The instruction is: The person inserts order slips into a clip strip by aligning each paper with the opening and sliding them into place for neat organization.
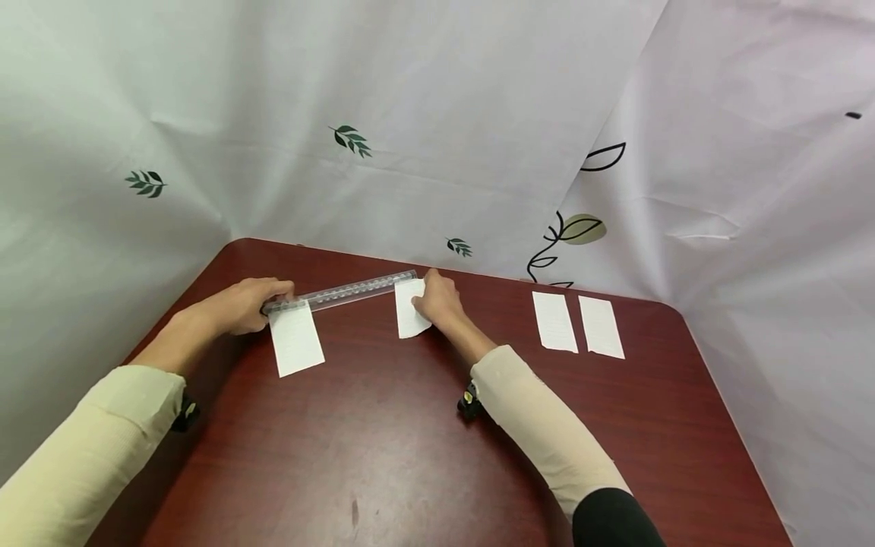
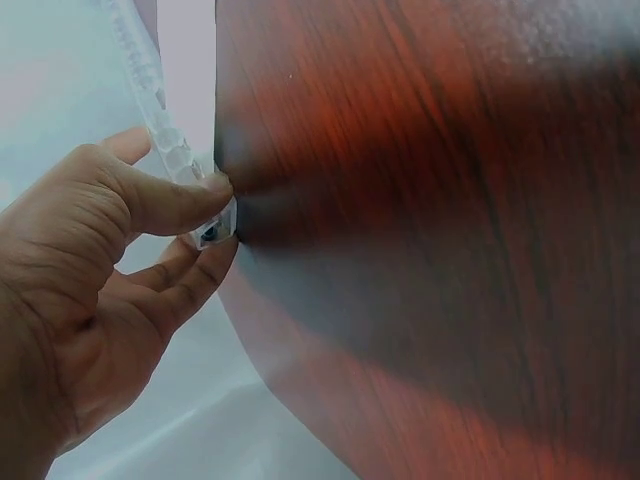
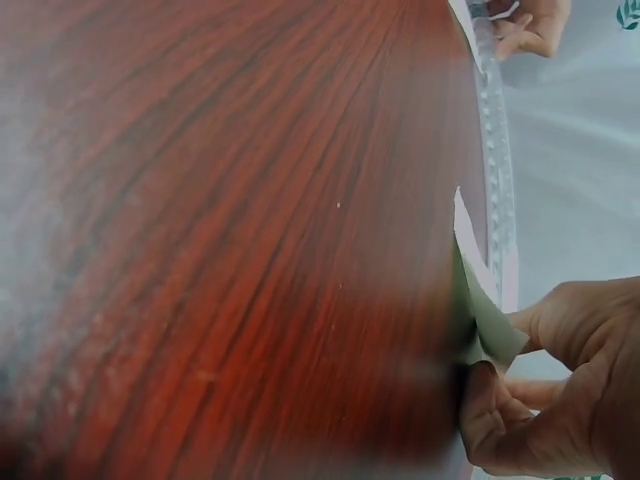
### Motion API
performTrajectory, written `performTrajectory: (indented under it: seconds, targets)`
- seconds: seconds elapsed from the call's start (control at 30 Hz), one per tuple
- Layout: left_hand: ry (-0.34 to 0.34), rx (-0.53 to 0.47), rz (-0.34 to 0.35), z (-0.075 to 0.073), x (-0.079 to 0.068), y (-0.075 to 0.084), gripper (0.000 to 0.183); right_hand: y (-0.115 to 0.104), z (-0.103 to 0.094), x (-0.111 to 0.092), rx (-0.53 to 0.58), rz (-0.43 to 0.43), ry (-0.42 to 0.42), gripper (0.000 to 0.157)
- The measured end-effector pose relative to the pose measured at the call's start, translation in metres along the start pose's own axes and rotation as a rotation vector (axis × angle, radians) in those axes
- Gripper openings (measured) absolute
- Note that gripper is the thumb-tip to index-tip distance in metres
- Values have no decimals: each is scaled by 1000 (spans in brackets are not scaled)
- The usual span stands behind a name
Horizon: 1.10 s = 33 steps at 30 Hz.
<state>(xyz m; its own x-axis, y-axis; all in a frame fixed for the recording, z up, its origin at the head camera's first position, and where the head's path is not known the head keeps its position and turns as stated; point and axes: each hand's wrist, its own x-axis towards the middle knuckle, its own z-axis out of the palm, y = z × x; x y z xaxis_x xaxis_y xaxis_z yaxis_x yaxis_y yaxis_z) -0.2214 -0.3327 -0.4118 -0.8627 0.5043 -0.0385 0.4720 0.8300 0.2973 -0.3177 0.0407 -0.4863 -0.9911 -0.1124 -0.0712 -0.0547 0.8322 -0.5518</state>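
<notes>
A long clear plastic strip point(image 1: 352, 291) with a scalloped row along it is held near the back of the table. My left hand point(image 1: 242, 304) pinches its left end between thumb and fingers, plain in the left wrist view. Just in front of that end hangs a white paper slip point(image 1: 297, 339), its top edge at the strip. At the strip's right end my right hand point(image 1: 440, 304) pinches a second white paper slip point(image 1: 408, 315). That slip looks bent in the right wrist view, where the fingers point(image 3: 535, 325) partly hide its edge.
Two more white paper slips, one point(image 1: 555, 321) beside the other point(image 1: 601, 327), lie on the right side of the dark red wooden table point(image 1: 383, 456). White cloth point(image 1: 410, 114) with leaf prints rises behind the table and at its sides.
</notes>
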Motion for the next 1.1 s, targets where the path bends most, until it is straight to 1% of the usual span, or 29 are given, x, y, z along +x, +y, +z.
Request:
performTrajectory:
  seconds: [0.1, 0.3, 0.47, 0.73, 0.9, 1.1]
  targets:
    - [3, -5, 9, 0, 3, -2, 47, 5, -2, 1, 8, 12, 1, 45]
    - [3, -23, 4, 1, 0, -3, 43, 10, -2, 1, 42, 33, 29, 41]
    - [6, -32, 6, 0, 1, -2, 43, 11, -4, 0, 68, 15, 39, 44]
    - [9, -32, -1, -2, 0, -2, 44, 9, -8, 0, 100, 30, 26, 49]
    - [12, -38, 1, -2, 0, -1, 44, 10, -8, 3, 120, 14, 24, 48]
    - [11, -36, 6, 0, -1, -2, 44, 16, -7, 9, 135, 13, -6, 46]
